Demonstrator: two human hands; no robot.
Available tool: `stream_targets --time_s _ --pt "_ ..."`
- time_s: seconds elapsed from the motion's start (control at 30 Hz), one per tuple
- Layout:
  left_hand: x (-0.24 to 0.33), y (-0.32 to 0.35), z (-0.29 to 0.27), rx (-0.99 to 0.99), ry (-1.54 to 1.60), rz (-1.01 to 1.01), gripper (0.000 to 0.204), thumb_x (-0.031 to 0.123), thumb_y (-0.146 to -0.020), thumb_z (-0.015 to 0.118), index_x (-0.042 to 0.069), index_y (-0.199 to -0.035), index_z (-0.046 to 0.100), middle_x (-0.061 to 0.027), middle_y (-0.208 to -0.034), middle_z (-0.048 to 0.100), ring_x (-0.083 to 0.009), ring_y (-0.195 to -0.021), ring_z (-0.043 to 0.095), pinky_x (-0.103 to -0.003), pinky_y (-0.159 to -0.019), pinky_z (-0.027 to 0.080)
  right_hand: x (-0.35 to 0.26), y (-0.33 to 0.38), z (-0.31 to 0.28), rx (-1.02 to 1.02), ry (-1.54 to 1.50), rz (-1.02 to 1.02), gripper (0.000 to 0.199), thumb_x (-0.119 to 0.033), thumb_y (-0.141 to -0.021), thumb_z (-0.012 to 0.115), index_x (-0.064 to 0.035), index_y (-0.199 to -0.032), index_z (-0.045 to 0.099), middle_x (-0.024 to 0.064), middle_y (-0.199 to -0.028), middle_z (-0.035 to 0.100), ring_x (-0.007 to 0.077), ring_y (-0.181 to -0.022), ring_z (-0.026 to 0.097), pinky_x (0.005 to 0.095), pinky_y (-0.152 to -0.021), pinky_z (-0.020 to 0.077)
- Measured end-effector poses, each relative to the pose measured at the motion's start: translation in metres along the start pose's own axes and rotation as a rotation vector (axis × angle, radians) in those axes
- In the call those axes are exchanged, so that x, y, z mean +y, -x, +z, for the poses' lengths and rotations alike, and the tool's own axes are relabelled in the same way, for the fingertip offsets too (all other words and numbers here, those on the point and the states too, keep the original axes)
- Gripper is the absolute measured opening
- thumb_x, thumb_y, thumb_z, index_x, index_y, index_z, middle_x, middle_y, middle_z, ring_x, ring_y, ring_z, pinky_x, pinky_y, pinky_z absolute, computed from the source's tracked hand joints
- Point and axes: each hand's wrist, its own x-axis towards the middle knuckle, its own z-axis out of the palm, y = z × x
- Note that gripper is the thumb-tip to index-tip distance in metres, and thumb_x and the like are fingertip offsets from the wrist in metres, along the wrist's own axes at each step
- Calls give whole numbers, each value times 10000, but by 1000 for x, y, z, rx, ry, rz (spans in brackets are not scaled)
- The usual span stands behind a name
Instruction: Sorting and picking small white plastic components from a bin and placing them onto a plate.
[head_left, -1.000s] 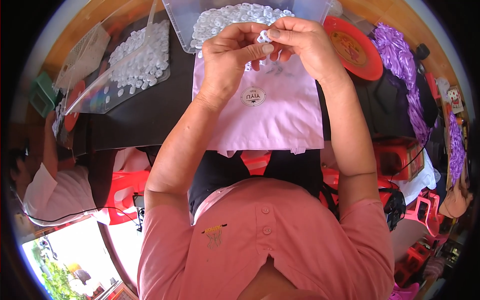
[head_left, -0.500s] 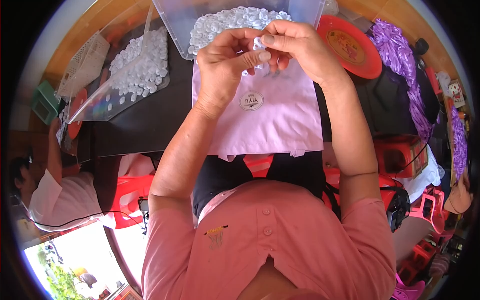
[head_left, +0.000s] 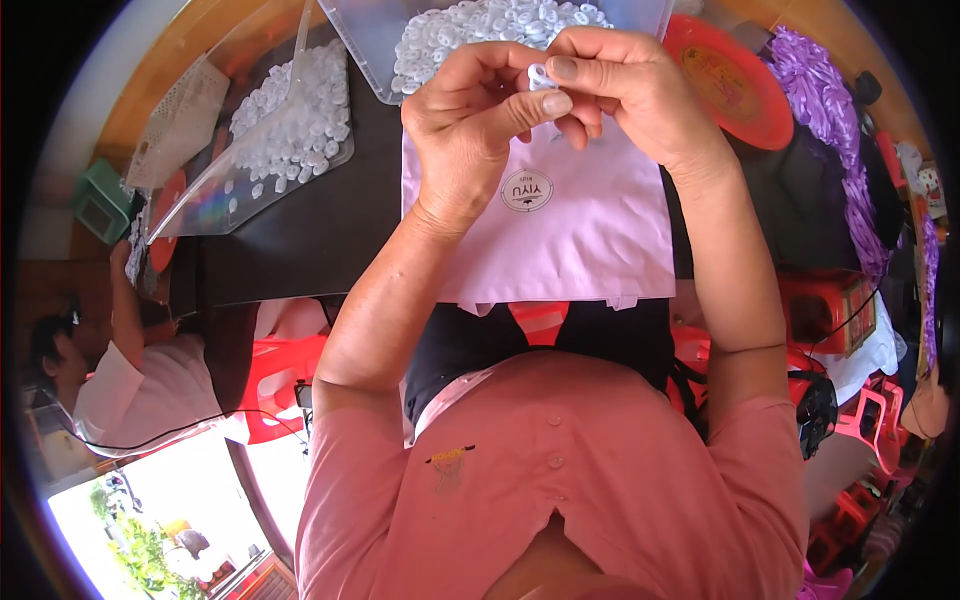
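Pinching small white clip (head_left: pixel 538 76) between left hand (head_left: pixel 478 120) and right hand (head_left: pixel 628 92) — both clenched on it, now raised higher than moments ago, hovering above pink bag (head_left: pixel 560 225), near clear tray (head_left: pixel 500 35) of clips — fitting seemingly underway.

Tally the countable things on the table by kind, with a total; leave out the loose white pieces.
Clear plastic trays holding white pieces: 2
Pink bag: 1
Orange plate: 1
White piece pinched between left hand and right hand: 1
Total: 5
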Motion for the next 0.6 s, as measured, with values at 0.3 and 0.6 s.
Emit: stream_targets --time_s 0.3,0.6 --pt "3 -7 3 -222 358 158 150 -50 -815 665 -76 -913 555 -225 -804 666 -297 -712 700 -352 -603 596 -8 1 6 -51 -153 -14 238 -186 -923 605 43 -861 626 87 -672 613 148 -523 579 229 -483 460" --pt "4 0 -2 -40 75 61 199 -113 -745 726 -57 -893 605 -101 -819 652 -121 -649 606 -271 -644 587 3 0 4 -93 -131 -31 245 -249 -923 611 -11 -864 621 14 -680 588 109 -532 569 199 -490 385"
